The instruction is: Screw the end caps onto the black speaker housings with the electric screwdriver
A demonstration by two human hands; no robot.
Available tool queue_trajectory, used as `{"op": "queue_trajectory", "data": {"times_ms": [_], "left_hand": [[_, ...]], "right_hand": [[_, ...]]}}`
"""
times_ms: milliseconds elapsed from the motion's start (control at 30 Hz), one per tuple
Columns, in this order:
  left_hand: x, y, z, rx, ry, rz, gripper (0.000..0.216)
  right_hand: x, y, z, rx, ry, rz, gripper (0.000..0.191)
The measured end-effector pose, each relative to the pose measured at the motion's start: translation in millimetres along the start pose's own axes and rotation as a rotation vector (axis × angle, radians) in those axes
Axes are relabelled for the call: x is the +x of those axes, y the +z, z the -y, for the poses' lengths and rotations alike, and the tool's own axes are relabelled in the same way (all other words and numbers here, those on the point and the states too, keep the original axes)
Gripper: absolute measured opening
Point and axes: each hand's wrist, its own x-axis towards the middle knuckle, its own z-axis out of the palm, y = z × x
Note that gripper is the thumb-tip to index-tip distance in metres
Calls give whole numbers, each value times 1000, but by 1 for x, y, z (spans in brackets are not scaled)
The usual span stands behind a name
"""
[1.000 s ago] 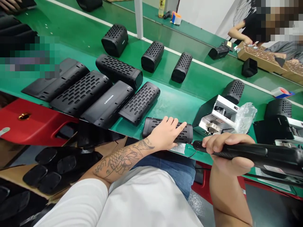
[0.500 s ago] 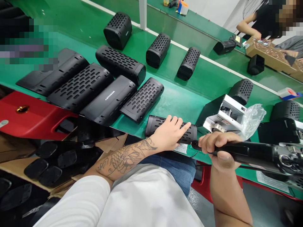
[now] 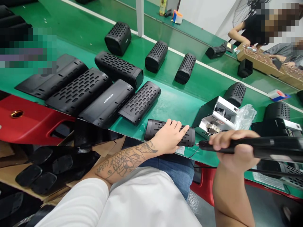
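Note:
My left hand (image 3: 169, 136) lies over a black perforated cylindrical speaker shell (image 3: 155, 128) at the near edge of the green bench (image 3: 180, 101), fingers wrapped on it and holding it down. My right hand (image 3: 234, 150) is closed round a black electric screwdriver (image 3: 267, 148) held level, its tip close to the shell's right end. Whether the tip touches the shell I cannot tell.
Several black speaker housings (image 3: 107, 102) lie in a row to the left, and smaller shells (image 3: 156, 56) stand farther back. A metal screw feeder (image 3: 216, 117) with a plastic bag (image 3: 245, 116) sits right. Black end caps (image 3: 38, 173) fill a cardboard box at lower left. Another person (image 3: 251, 28) works at far right.
The screwdriver and my right hand have shifted slightly to the right and up, away from the shell's end. My left hand stays on the shell.

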Motion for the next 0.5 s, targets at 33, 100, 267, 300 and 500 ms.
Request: {"op": "queue_trajectory", "data": {"times_ms": [33, 100, 267, 300, 500], "left_hand": [[1, 0, -3, 3, -5, 4, 103], [2, 0, -9, 9, -21, 15, 102], [1, -6, -9, -48, -36, 55, 103], [-2, -8, -5, -67, -27, 59, 103], [-21, -13, 27, -107, -60, 82, 109]], "right_hand": [[9, -8, -3, -76, -71, -121, 40], [26, -20, -12, -215, -179, -361, 42], [42, -30, -39, -314, -132, -532, 27], [41, -30, -42, -316, -118, -531, 27], [27, -30, -31, -282, -87, -473, 31]]}}
